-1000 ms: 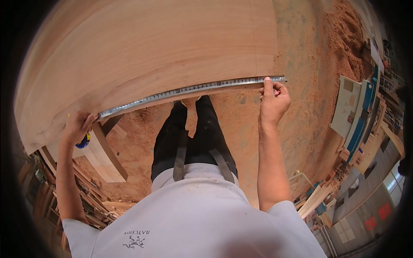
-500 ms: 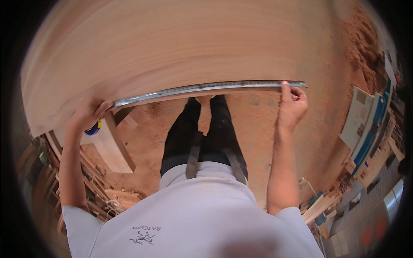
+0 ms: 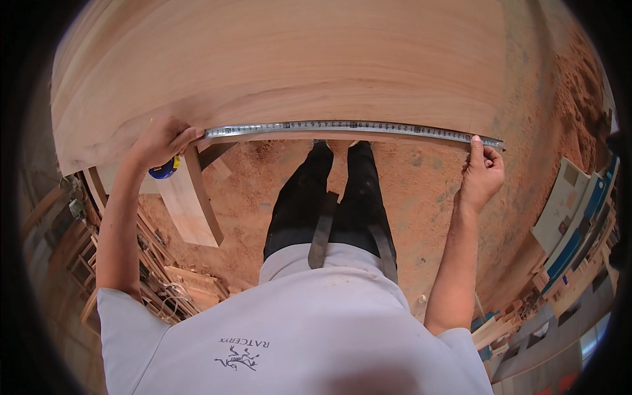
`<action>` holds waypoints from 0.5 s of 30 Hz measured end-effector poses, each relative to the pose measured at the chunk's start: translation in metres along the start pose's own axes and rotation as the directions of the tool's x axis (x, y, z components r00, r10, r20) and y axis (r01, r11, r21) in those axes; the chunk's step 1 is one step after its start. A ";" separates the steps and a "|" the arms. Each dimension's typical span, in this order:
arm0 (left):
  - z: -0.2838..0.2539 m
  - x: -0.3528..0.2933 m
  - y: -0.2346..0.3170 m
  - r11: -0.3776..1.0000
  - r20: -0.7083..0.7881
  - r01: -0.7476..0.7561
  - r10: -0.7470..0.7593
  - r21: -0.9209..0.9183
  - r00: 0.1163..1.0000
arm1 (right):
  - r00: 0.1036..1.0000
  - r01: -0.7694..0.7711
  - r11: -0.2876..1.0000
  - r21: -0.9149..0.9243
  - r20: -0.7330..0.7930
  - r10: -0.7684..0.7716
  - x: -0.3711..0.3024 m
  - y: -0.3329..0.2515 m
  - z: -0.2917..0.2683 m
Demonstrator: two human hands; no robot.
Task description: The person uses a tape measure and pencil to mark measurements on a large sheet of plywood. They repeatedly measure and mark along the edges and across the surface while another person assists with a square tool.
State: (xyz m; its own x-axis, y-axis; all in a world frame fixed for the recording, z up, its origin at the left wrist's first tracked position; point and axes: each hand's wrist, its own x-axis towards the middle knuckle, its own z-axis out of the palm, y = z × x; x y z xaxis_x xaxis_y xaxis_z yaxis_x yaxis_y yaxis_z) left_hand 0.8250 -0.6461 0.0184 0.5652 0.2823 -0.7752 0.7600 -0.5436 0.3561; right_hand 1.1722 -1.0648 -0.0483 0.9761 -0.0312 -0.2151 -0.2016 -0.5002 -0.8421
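A steel tape measure's blade (image 3: 342, 125) stretches along the near edge of a wide wooden board (image 3: 296, 59), its markings showing. My left hand (image 3: 163, 143) is closed at the blade's left end, thumb and finger against it. The blue and yellow case (image 3: 163, 169) shows beneath that palm, mostly covered. At the right, my right hand (image 3: 484, 178) pinches the blade a little short of its tip, with the index finger stretched up over it and the other fingers curled. The blade's tip reaches the board's right corner.
A pale wooden leg or plank (image 3: 187, 204) juts out below the board at the left. Stacked timber strips (image 3: 158, 263) lie behind it. Sawdust covers the floor (image 3: 421, 217), with a reddish heap (image 3: 579, 99) at the far right. Panels (image 3: 566, 204) lean at the right.
My view has shifted, so board, hands and tape sit farther right in the picture. The tape's markings appear sharper. Both hands keep their holds.
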 end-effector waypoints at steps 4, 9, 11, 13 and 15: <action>0.001 0.000 0.004 1.000 -0.026 0.013 -0.013 0.015 1.000 | 1.000 -0.012 0.999 0.045 0.015 0.011 -0.002 -0.004 0.001; 0.003 0.001 0.000 0.994 -0.048 -0.010 0.016 0.111 0.999 | 0.999 0.001 0.998 0.064 0.036 -0.003 0.000 0.002 -0.002; 0.002 0.000 0.013 0.993 -0.063 0.013 -0.006 0.116 0.998 | 1.000 -0.003 0.999 0.048 0.028 0.001 -0.003 -0.002 0.000; 0.002 -0.001 0.015 0.992 -0.069 0.014 -0.006 0.124 0.998 | 1.000 -0.010 0.999 0.043 0.026 0.009 -0.005 -0.005 0.000; 0.003 -0.001 0.009 0.991 -0.068 -0.006 0.016 0.135 0.998 | 0.999 -0.020 0.999 0.047 0.029 0.019 -0.005 -0.006 0.000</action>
State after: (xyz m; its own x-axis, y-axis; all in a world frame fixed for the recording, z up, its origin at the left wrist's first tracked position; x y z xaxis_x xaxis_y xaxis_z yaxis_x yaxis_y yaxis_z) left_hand 0.8306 -0.6536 0.0206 0.5974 0.3265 -0.7325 0.7063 -0.6469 0.2876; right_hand 1.1681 -1.0610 -0.0419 0.9693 -0.0152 -0.2456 -0.2250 -0.4585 -0.8597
